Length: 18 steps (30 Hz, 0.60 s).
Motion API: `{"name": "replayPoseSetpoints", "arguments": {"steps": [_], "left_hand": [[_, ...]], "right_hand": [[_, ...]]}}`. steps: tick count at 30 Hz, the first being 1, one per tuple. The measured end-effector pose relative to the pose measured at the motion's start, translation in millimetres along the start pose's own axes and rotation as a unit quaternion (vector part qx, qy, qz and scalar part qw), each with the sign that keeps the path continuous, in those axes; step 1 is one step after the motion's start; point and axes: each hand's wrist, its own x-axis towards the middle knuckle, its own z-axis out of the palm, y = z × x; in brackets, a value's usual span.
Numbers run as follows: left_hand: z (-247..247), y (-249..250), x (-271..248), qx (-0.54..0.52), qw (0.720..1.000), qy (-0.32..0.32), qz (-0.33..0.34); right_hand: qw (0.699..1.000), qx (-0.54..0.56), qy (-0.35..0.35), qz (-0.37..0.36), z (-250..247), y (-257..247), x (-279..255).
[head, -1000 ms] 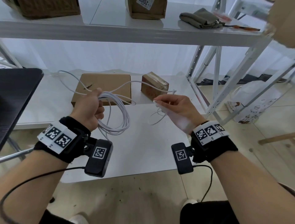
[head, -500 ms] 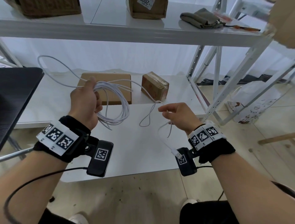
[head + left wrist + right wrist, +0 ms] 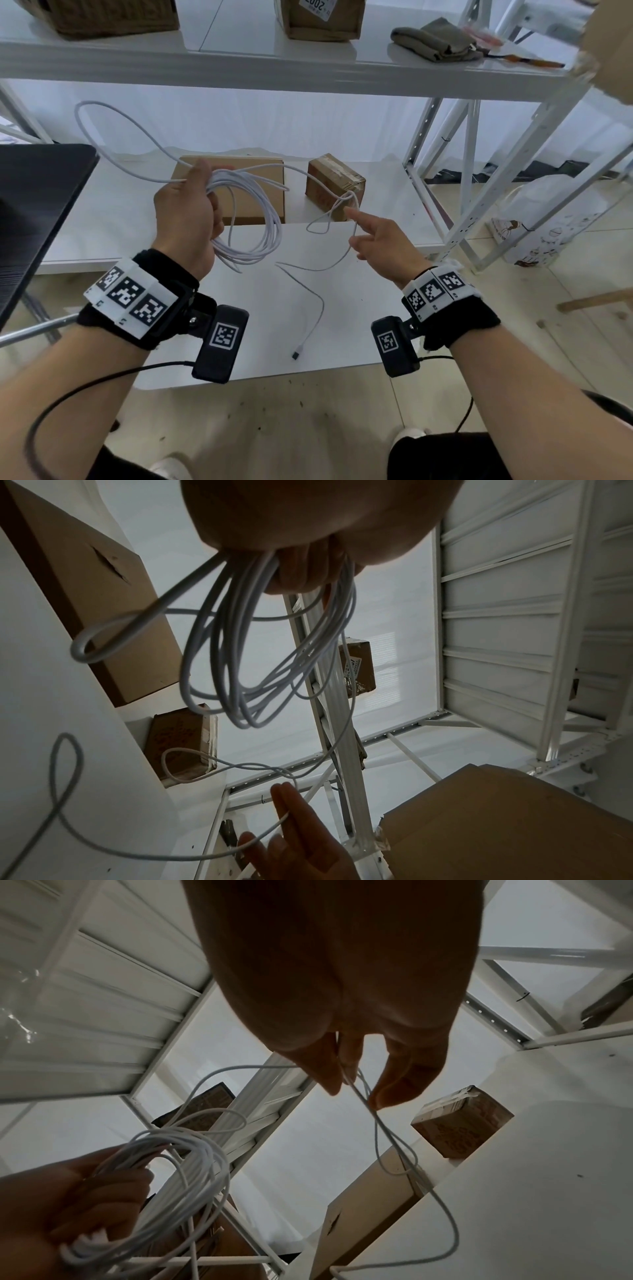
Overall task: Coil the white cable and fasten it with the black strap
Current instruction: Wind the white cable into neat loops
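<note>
My left hand grips a coil of white cable above the white table, its fingers curled round several loops. One wide loop arcs up and to the left of that hand. From the coil a strand runs right to my right hand, whose index finger points forward. In the right wrist view the strand passes between two nearly straight fingers, with the thumb apart. The loose tail lies on the table and ends in a plug. No black strap shows in any view.
A flat cardboard box and a small taped box sit on the low shelf behind the table. A black panel is at the left. White shelf uprights stand at the right, and a shelf board with boxes runs overhead.
My left hand rose and the wide loop swung up and left. My right hand slid along the cable and moved forward toward the small box. The plug end dropped onto the table.
</note>
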Motion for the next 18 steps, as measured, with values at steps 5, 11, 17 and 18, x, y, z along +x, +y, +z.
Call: {"name": "replayPoseSetpoints", "arguments": {"steps": [5,11,17,18], "left_hand": [[1,-2,1,0.007,1.000,0.000,0.009],[-1,-6,3,0.036,0.998,-0.027,0.040],[3,-12,-2,0.107,0.987,-0.083,0.089],[4,-12,-4,0.124,0.983,-0.091,0.099]], "right_hand": [[0.993,0.106,0.037,-0.044,1,-5,0],[0.998,0.056,0.015,-0.035,0,-7,-5],[0.990,-0.138,-0.033,-0.028,8,4,-2],[0.990,-0.135,-0.015,-0.036,9,3,-3]]}}
